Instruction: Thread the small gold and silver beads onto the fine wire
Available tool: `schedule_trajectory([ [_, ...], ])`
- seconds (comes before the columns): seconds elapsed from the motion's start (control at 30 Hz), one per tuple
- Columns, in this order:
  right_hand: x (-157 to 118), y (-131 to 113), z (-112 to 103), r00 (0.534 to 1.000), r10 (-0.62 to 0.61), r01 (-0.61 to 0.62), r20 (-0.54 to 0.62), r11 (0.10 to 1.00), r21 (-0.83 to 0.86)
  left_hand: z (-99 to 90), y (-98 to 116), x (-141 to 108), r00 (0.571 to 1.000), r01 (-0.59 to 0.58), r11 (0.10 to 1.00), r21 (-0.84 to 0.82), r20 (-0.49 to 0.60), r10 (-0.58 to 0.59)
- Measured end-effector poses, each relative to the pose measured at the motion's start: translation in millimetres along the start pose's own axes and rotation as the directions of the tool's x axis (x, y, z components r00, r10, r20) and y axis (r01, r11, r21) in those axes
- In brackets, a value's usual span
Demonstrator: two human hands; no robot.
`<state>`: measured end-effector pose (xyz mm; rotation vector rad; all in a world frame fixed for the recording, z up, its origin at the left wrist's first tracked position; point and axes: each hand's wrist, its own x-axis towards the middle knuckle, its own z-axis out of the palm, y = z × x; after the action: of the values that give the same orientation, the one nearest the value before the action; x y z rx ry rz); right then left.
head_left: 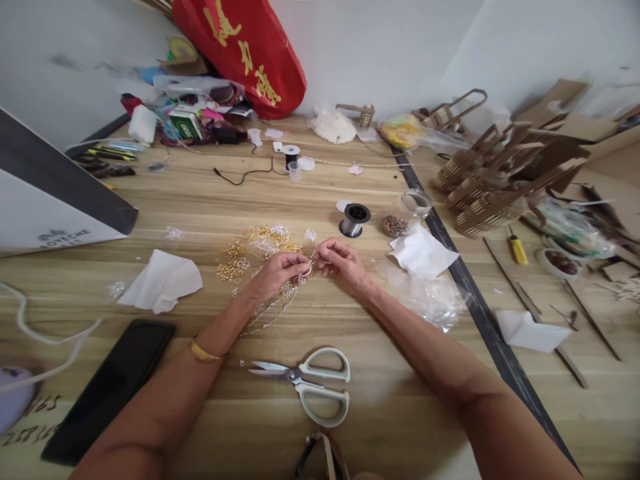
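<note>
My left hand (283, 272) is closed in a pinch on a thin silvery chain (273, 313), which trails down onto the table below it. Close on its right, my right hand (341, 261) is also pinched, with its fingertips by a thin, light strand between the hands; what exactly it grips is too small to tell. Gold and silver jewelry pieces (234, 267) lie in a loose pile beside and behind my left hand. Open scissors (307, 383) with white handles rest nearer to me.
A wire spool (354, 220) and a bead jar (411, 207) stand beyond my right hand. White papers (163, 281) and a black phone (110, 390) lie left. Small wooden baskets (485, 193), a yellow screwdriver (517, 248) and metal rods are at right.
</note>
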<state>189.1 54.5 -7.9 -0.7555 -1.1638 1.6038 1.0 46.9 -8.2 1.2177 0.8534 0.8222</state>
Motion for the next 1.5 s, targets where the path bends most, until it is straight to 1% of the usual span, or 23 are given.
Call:
schedule_trajectory([
  [0.17, 0.5, -1.3, 0.8, 1.0, 0.015, -0.015, -0.005, 0.998, 0.055, -1.6, -2.8, 0.6, 1.0, -0.004, 1.0, 0.019, 0.015, 0.003],
  [0.33, -0.4, -6.8, 4.8, 0.998, 0.07, -0.069, -0.007, 0.99, 0.121, -1.5, -1.4, 0.8, 1.0, 0.001, 1.0, 0.028, 0.016, -0.002],
  [0.47, -1.5, -13.1, 7.4, 0.995, 0.102, -0.103, 0.011, 0.979, 0.174, 1.4, 3.3, -0.2, 0.999, 0.033, 0.999, 0.011, -0.015, -0.033],
  [0.57, -1.4, -15.4, 6.5, 0.995, 0.1, -0.103, 0.022, 0.977, 0.185, 2.9, 5.7, -0.8, 0.999, 0.039, 0.999, -0.009, -0.02, -0.039],
  [0.63, -0.8, -15.7, 4.7, 0.997, 0.073, -0.075, 0.018, 0.989, 0.127, 3.1, 6.2, -0.9, 0.999, 0.034, 0.999, -0.01, -0.01, -0.034],
  [0.67, -0.6, -15.8, 3.8, 0.999, 0.049, -0.051, 0.021, 0.996, 0.07, 3.0, 6.3, -0.9, 0.999, 0.033, 0.999, -0.011, -0.009, -0.033],
  [0.77, -0.7, -17.3, 1.5, 0.996, -0.041, 0.054, 0.081, 0.986, -0.159, 2.3, 6.8, -1.0, 0.999, 0.038, 0.999, -0.022, -0.011, -0.038],
  [0.87, -1.9, -20.9, 1.2, 0.977, -0.109, 0.173, 0.184, 0.909, -0.38, 1.1, 6.8, -1.2, 0.999, 0.037, 0.999, -0.016, -0.007, -0.037],
  [0.97, -2.6, -24.0, 1.2, 0.953, -0.142, 0.267, 0.268, 0.81, -0.522, -0.6, 4.6, -0.8, 1.0, 0.028, 1.0, -0.008, 0.007, -0.028],
  [1.07, -1.5, -24.2, -0.3, 0.934, -0.165, 0.327, 0.317, 0.752, -0.572, -1.8, 1.4, 0.4, 0.999, 0.033, 0.999, -0.016, 0.021, -0.033],
  [1.23, 0.9, -21.2, -3.7, 0.918, -0.217, 0.382, 0.331, 0.703, -0.599, -1.2, 1.0, 0.9, 0.998, 0.053, 0.999, -0.01, 0.03, -0.053],
  [1.37, 0.9, -18.0, -3.7, 0.926, -0.216, 0.371, 0.311, 0.679, -0.633, -0.4, 3.0, 0.1, 0.998, 0.061, 0.998, 0.0, 0.027, -0.061],
  [1.5, -0.2, -17.8, -1.1, 0.943, -0.174, 0.322, 0.284, 0.695, -0.643, -0.2, 3.3, -0.2, 0.998, 0.047, 0.999, 0.012, 0.029, -0.048],
])
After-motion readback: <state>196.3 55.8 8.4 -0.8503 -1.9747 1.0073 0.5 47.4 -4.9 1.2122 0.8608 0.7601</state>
